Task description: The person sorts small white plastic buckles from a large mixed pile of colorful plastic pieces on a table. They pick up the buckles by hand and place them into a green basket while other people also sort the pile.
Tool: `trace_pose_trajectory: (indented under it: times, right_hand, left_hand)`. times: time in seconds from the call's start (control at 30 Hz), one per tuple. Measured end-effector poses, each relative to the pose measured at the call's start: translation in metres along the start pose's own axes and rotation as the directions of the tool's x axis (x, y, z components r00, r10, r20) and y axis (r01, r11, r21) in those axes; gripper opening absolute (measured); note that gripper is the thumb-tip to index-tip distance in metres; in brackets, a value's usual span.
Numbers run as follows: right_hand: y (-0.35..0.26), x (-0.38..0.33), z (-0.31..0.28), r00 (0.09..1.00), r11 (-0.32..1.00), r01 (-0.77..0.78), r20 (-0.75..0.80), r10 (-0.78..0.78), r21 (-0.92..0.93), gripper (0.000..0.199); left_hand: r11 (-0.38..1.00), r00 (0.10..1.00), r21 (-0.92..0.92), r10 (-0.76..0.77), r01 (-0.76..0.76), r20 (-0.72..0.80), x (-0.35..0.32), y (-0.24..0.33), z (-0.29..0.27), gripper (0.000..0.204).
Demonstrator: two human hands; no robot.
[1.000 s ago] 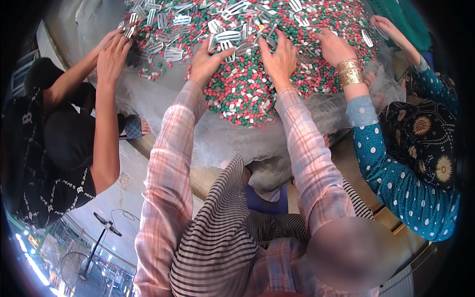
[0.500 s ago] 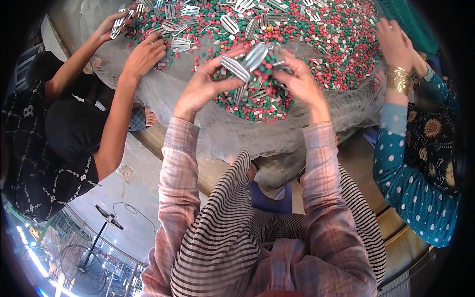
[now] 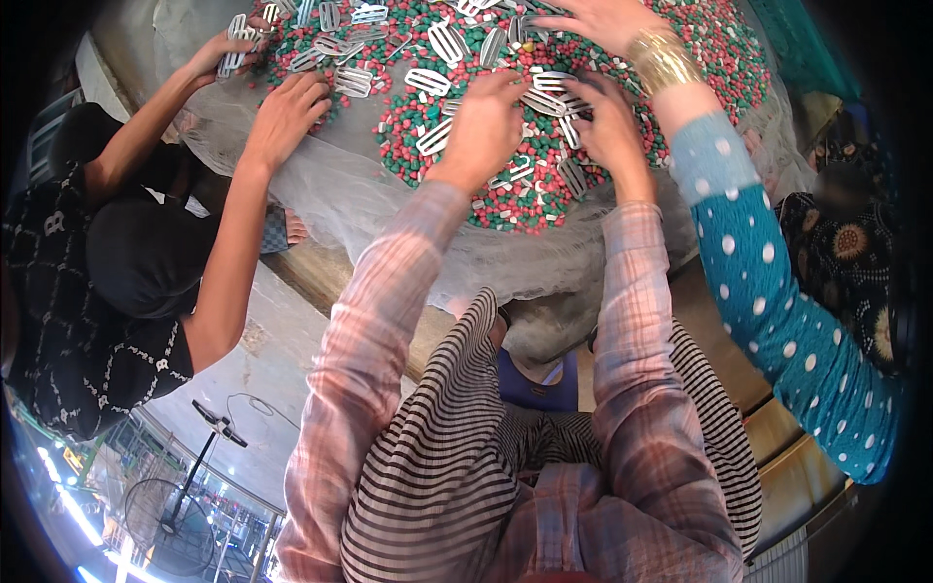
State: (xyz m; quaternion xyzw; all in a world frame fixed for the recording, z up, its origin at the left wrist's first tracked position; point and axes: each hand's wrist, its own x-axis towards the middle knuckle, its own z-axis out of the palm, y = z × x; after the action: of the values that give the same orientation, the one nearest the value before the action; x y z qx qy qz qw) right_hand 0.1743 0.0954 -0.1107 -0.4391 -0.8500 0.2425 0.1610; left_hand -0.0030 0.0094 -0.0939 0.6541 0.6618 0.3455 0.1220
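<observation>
A heap of small red, green and white pieces (image 3: pixel 505 199) lies on a white mesh cloth (image 3: pixel 360 199), with flat metal buckles (image 3: pixel 428 81) scattered over it. My left hand (image 3: pixel 481 121) rests palm down on the heap, its fingers bent onto buckles near the middle. My right hand (image 3: pixel 610 121) sits close beside it, fingers curled over more buckles (image 3: pixel 554 81). The fingertips of both hands are hidden, so a grip cannot be made out. Both of my sleeves are pink plaid.
A person in black at the left has one hand (image 3: pixel 287 112) on the heap's edge and another (image 3: pixel 225 53) holding buckles. A person in a dotted teal sleeve (image 3: pixel 768 282) with gold bangles (image 3: pixel 663 60) reaches in from the right. A fan (image 3: pixel 160 505) stands on the floor below.
My hands, raised with a bunch of buckles half a second ago, have come down onto the heap. The person at the right has reached further across the heap, toward my hands.
</observation>
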Motion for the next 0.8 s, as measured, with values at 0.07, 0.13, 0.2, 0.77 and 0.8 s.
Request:
trace_pose_trajectory:
  times: [0.07,0.13,0.2,0.77,0.8]
  right_hand:
    - [-0.007,0.002,0.003,0.998,0.998,0.029,0.054,-0.027,-0.05,0.04]
    - [-0.009,0.001,-0.007,0.972,0.985,-0.172,0.164,0.17,0.001,0.035]
    - [-0.014,-0.003,-0.022,0.941,0.971,-0.234,0.238,0.241,-0.055,0.023]
    - [-0.007,-0.037,-0.026,0.78,0.582,-0.568,0.154,0.606,0.582,0.047]
    - [-0.013,-0.038,-0.02,0.816,0.723,-0.543,0.062,0.575,0.427,0.051]
  left_hand:
    - [0.979,0.975,0.03,0.197,-0.201,0.102,0.012,0.002,0.018,0.033]
    - [0.991,0.942,0.125,-0.002,-0.042,0.334,0.025,0.004,0.014,0.029]
    - [0.978,0.902,0.204,-0.132,0.05,0.41,0.03,-0.008,0.015,0.022]
    - [0.839,0.786,0.188,-0.545,0.511,0.291,0.03,-0.009,-0.011,0.039]
    - [0.743,0.688,-0.01,-0.614,0.669,0.388,0.025,-0.011,-0.028,0.037]
